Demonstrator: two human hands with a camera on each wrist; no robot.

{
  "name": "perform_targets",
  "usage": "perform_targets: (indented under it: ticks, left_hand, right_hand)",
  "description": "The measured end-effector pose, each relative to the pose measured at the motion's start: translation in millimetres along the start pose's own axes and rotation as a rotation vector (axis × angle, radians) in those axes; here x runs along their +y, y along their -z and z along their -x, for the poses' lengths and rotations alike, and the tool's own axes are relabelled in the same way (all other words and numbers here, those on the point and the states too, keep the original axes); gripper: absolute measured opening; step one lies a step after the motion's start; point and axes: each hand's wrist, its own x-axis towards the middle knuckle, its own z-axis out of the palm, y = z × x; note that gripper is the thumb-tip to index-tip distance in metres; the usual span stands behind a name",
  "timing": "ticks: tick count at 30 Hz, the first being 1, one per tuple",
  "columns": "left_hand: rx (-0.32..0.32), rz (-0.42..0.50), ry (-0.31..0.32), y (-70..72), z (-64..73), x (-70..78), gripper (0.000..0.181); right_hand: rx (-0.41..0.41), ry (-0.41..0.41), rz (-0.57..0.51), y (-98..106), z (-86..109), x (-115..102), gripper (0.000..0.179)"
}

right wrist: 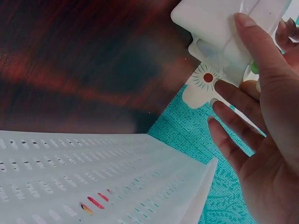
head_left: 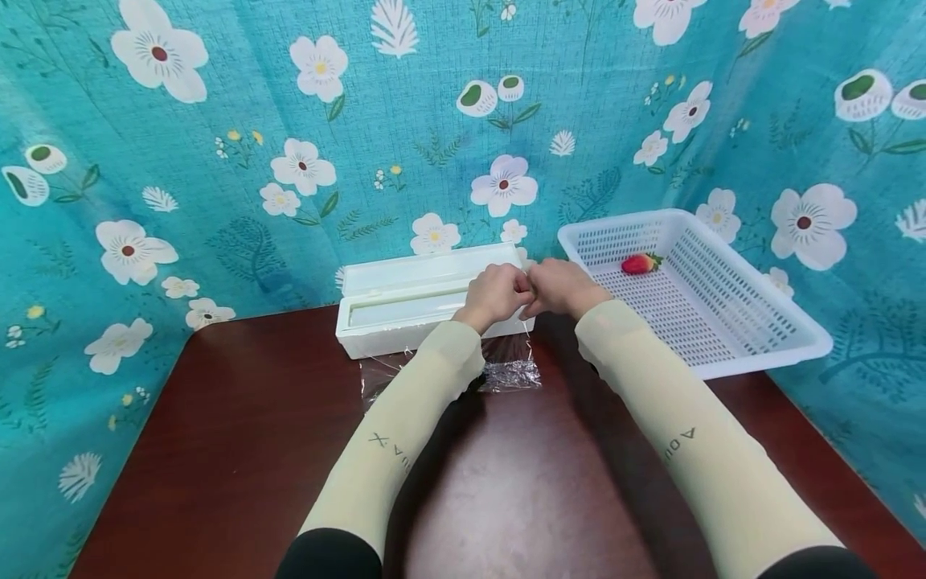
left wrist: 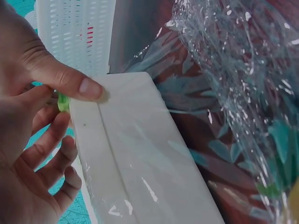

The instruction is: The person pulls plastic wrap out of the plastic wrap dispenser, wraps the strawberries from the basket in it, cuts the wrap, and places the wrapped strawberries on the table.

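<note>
A long white cling film box (head_left: 391, 342) lies near the back of the table, its lid (head_left: 427, 269) raised. Clear cling film (head_left: 512, 375) stretches over its front and crumples on the tabletop. At the box's right end, my left hand (head_left: 499, 291) pinches the edge, thumb on top and index finger behind, beside a small green piece (left wrist: 63, 101). Right up against it, my right hand (head_left: 560, 285) grips the box's end, thumb on the white surface and index fingertip behind. Its other fingers are spread. Seen from the head, both hands cover that end.
To the right stands a white perforated plastic basket (head_left: 767, 277) holding one strawberry (head_left: 640, 264). The dark red-brown table (head_left: 239, 450) extends toward me. A teal flowered cloth (head_left: 405, 129) hangs behind the table and down its sides.
</note>
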Motion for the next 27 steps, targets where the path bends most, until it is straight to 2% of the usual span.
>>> perform_targets:
  ticks: [3, 10, 18, 27]
  left_hand:
    - [0.019, 0.007, 0.032, -1.6, -1.0, -0.2, 0.018]
    - [0.006, 0.054, 0.104, 1.2, 0.6, -0.2, 0.022]
    - [-0.032, 0.088, 0.142, 1.8, 1.6, -4.2, 0.024]
    - [-0.021, 0.102, 0.163, 1.9, 2.7, -5.2, 0.023]
  right_hand:
    - [0.011, 0.0, -0.004, -0.3, 0.3, -1.4, 0.039]
    - [0.007, -0.002, -0.015, -0.7, 1.7, -1.2, 0.038]
    - [-0.014, -0.01, 0.0, -3.8, -1.9, 0.5, 0.039]
    - [-0.029, -0.037, 0.026, -2.7, -3.2, 0.0, 0.042]
